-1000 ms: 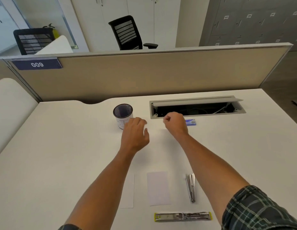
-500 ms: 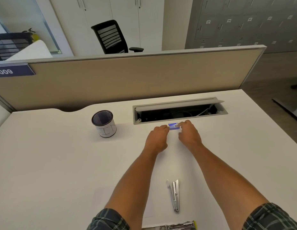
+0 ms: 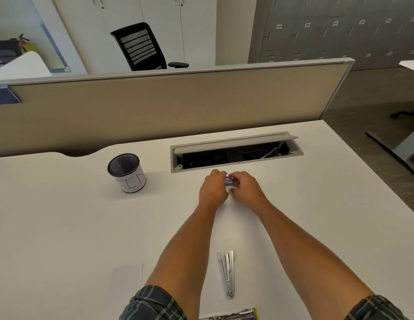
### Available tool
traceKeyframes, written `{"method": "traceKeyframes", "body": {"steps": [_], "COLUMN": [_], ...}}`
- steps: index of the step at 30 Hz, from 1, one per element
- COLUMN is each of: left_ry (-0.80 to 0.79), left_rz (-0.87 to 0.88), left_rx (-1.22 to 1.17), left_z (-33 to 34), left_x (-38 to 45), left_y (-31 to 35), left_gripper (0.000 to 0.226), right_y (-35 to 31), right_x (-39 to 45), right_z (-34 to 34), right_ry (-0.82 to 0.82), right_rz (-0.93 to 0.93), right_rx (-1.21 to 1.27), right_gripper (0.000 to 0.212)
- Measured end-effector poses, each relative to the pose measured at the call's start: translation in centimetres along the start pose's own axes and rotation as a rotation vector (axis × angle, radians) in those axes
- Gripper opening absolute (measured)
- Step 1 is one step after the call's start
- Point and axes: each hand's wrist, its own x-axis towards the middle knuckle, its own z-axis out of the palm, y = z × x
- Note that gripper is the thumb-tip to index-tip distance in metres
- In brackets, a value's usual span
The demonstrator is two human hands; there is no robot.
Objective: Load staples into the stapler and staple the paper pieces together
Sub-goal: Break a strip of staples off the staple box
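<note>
A small blue and white staple box (image 3: 228, 181) is held between both hands just in front of the desk's cable slot. My left hand (image 3: 213, 190) grips its left end and my right hand (image 3: 244, 189) pinches its right end. The fingers hide most of the box. Near me on the white desk lies a metal stapler part (image 3: 228, 272), spread open in a narrow V. Another stapler piece with a yellow end (image 3: 236, 315) lies at the bottom edge. One white paper piece (image 3: 127, 277) lies faintly at the lower left, partly behind my left arm.
A mesh pen cup (image 3: 127, 173) stands left of the hands. An open grey cable slot (image 3: 236, 153) with wires inside lies just beyond them. A beige partition (image 3: 169, 107) closes the desk's far side. The desk's right edge (image 3: 372, 181) drops to the floor.
Both hands moved right from near the pen cup and closed together on the staple box, lifting it between them. The head view turned to the right.
</note>
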Motion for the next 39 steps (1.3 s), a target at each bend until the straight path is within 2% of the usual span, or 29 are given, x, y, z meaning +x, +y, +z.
{"method": "traceKeyframes", "body": {"steps": [4,13,29,34,39], "left_ry": [0.042,0.036,0.009,0.007,-0.008], "left_rz": [-0.005,-0.043,0.005,0.036,0.073], "left_rx": [0.054,0.018,0.083,0.108,0.152], "left_z": [-0.7,-1.3,-2.1,-2.2,-2.4], "left_x": [-1.0,-2.5,-2.5,-2.4,-2.2], "left_y": [-0.8,-2.1,-2.8,-3.0,-2.9], "left_gripper": [0.036,0.035,0.028,0.028,0.025], "right_y": [0.3,0.3,0.6,0.4,0.2], "right_x": [-0.6,-1.8,-1.3,-1.3,-0.7], "right_z": [0.4,1.1,1.1,1.2,0.9], "right_ry": [-0.022,-0.020,0.042,0.018,0.004], "right_rz": [-0.010,-0.014,-0.011,-0.010,-0.005], "right_rx": [0.017,0.099,0.165,0.170,0.147], "right_gripper": [0.058,0.055,0.024,0.035,0.034]}}
